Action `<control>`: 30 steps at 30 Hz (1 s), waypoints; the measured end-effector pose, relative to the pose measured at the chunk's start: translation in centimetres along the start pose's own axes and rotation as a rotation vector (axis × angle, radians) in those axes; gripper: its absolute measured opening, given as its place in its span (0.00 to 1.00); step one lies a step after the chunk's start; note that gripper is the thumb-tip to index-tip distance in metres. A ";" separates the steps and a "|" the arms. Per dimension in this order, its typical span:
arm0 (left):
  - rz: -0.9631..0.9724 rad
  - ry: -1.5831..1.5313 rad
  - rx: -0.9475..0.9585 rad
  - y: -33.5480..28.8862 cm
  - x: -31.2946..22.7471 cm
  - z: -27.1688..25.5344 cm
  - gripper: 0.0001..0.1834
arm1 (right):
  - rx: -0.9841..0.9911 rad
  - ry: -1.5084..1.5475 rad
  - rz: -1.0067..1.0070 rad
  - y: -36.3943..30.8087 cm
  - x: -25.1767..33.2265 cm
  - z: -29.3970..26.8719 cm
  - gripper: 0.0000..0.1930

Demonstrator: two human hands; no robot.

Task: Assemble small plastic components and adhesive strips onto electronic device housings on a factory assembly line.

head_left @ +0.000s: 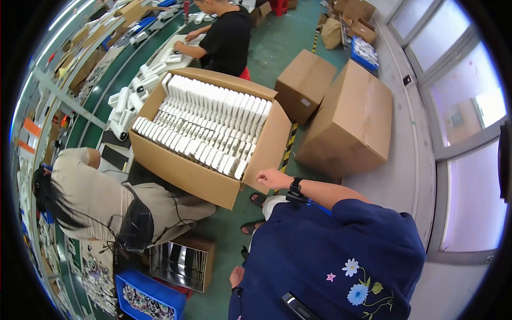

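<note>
My right hand (272, 180), with a black watch (296, 188) on its wrist, is beside the near right corner of a large open cardboard box (186, 181). Its fingers are curled in and nothing shows in them; whether they touch the box flap (266, 144) I cannot tell. Packed upright in the box are rows of slim white plastic pieces (213, 96), with greyish parts showing between the rows. My left hand (237, 276) hangs low beside my navy shirt (330, 250), small in view, its fingers loosely curled with nothing visible in them.
Two closed cartons (349, 117) (306, 80) stand right of the box. A person in beige (96, 197) sits close at left; another in black (229, 40) works beyond the box. White devices (125, 112) lie along the green line. A blue bin (149, 298) of parts stands below.
</note>
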State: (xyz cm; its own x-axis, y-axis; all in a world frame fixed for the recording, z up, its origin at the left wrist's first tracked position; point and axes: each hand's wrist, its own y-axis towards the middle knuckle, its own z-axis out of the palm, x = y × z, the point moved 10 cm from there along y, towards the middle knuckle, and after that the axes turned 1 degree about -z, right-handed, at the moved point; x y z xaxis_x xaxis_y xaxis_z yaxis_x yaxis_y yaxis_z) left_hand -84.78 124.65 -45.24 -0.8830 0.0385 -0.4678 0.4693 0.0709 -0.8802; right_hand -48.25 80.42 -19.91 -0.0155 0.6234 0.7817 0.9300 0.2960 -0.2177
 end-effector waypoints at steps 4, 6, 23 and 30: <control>0.017 -0.155 0.015 3.8 -3.0 0.3 0.22 | -0.201 0.093 0.353 1.5 -4.1 0.4 0.32; -0.086 -0.227 -0.104 3.3 -3.4 -0.8 0.20 | -0.294 0.201 0.418 1.7 -5.2 0.6 0.38; 0.401 0.273 -0.205 -0.9 -7.9 6.0 0.18 | 0.259 0.709 0.562 5.0 -5.1 5.7 0.52; 0.248 0.659 -0.280 -3.6 -2.0 9.9 0.14 | 0.316 0.650 0.612 6.7 -6.0 6.8 0.48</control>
State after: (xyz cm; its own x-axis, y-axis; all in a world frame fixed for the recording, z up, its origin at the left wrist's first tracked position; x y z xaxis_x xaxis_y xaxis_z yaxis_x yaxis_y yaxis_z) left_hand -84.72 114.43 -41.97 -0.6096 0.6675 -0.4275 0.7146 0.2293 -0.6609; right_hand -44.44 83.61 -29.99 0.7384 0.2387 0.6307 0.5645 0.2928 -0.7718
